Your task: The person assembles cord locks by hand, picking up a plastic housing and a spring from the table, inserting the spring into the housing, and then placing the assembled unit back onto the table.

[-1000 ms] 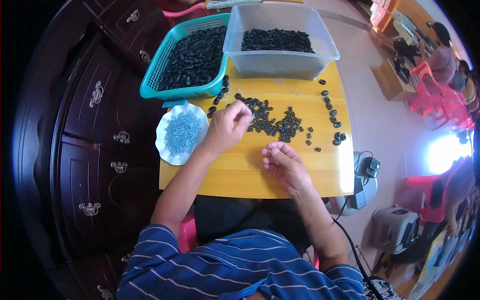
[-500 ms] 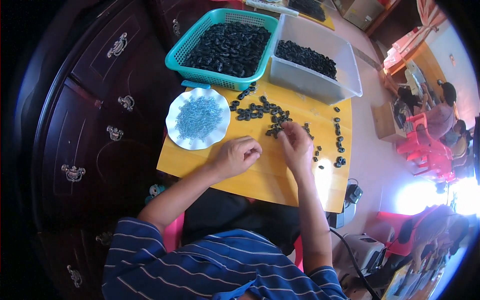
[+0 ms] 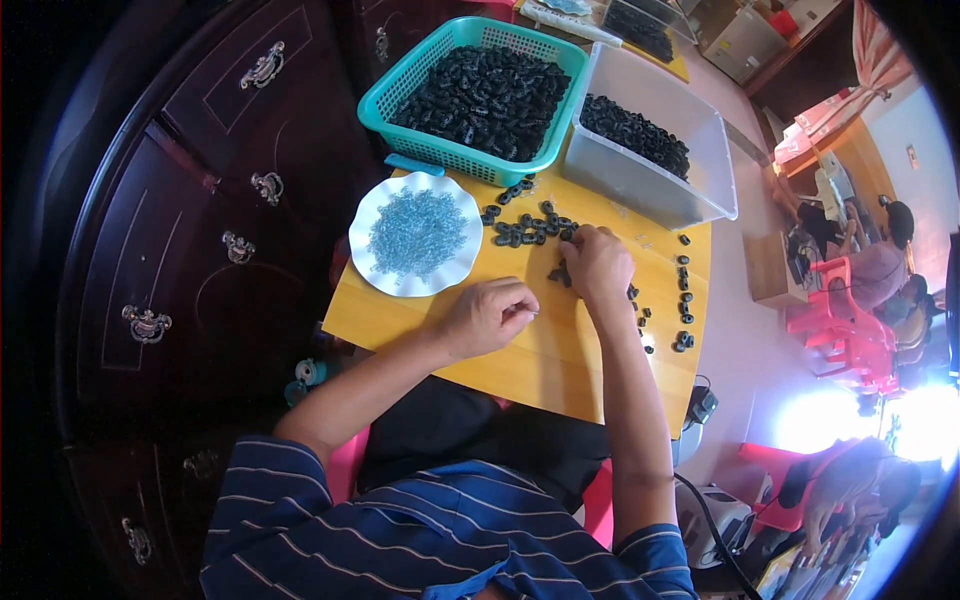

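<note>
My right hand (image 3: 600, 262) reaches down among small black ring-like parts (image 3: 530, 232) scattered on the yellow table. Its fingers are bent together, the tips at the dark parts; what they grip is hidden. My left hand (image 3: 492, 317) is curled closed over the table nearer to me, thumb against the fingers, and anything inside it is too small to make out. Left of the parts stands a white plate (image 3: 362, 252) with a wavy rim. It bears a heap of tiny clear bluish pieces (image 3: 415, 235).
A green basket (image 3: 375, 108) full of black parts stands at the back, beside a translucent bin (image 3: 640, 185) holding more. Several black parts line the table's right side (image 3: 685, 285). Dark drawers (image 3: 190, 200) rise on the left. Other people sit at the right, beyond pink chairs (image 3: 840, 320).
The view has shifted slightly, so the containers sit further right. My right hand has moved away from me over the scattered black parts. My left hand remains closed near the plate.
</note>
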A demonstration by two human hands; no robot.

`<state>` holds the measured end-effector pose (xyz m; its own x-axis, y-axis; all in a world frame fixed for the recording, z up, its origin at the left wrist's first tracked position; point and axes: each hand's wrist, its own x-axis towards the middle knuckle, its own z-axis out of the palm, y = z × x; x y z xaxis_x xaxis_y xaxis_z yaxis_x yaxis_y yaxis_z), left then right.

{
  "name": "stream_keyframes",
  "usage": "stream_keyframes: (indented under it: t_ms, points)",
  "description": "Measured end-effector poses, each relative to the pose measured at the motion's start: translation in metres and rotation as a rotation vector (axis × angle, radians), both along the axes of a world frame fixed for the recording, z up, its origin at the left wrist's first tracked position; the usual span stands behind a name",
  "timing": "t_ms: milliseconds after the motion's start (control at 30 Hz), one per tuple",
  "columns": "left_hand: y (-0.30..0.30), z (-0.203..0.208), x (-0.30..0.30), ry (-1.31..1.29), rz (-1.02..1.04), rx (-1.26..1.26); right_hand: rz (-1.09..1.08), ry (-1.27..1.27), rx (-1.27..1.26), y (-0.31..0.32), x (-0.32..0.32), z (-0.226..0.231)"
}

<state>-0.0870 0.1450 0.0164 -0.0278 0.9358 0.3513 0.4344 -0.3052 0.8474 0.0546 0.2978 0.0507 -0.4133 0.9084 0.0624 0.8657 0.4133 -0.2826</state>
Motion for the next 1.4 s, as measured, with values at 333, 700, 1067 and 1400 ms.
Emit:
stream_keyframes:
  t_ms: [333, 700, 1067, 1400]
  points:
    - [0.002, -0.004, 0.001, -0.061, 0.012, -0.019, 0.045, 0.109, -0.004, -0.003, 0.005, -0.004]
    - [0.006, -0.012, -0.004, -0.313, 0.096, -0.141, 0.106, 0.779, -0.227, -0.078, 0.038, -0.01]
    - [0.004, -0.008, -0.003, -0.232, 0.067, -0.087, 0.092, 0.862, -0.297, -0.104, 0.042, -0.03]
    - [0.003, -0.006, -0.002, -0.141, 0.029, -0.029, 0.129, 0.849, -0.265, -0.106, 0.04, -0.028]
